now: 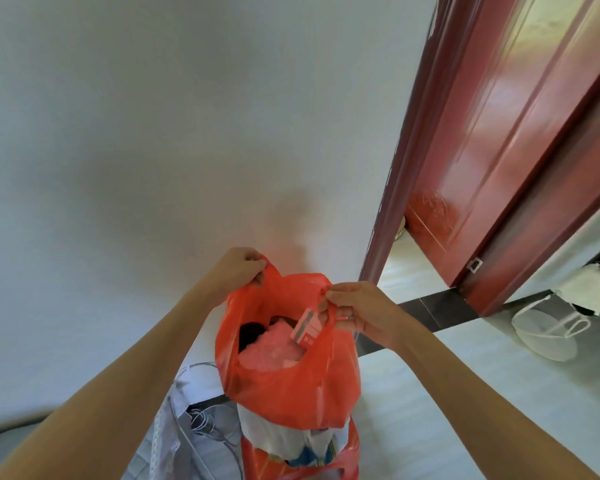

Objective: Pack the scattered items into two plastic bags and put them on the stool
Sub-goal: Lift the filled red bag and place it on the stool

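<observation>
Red thin-plastic carrier bag (291, 386) held up by its two handles, left hand (238, 268) pinched shut on one, right hand (355, 311) pinched shut on the other; mouth open, already loaded with pink crinkled stuff (271, 348) and a small pink carton (307, 329). Directly below, a second red bag (302, 455) stuffed with white and blue items. Packing judged nearly done; handles untied, stool not identifiable here, final placing judged outstanding.
</observation>
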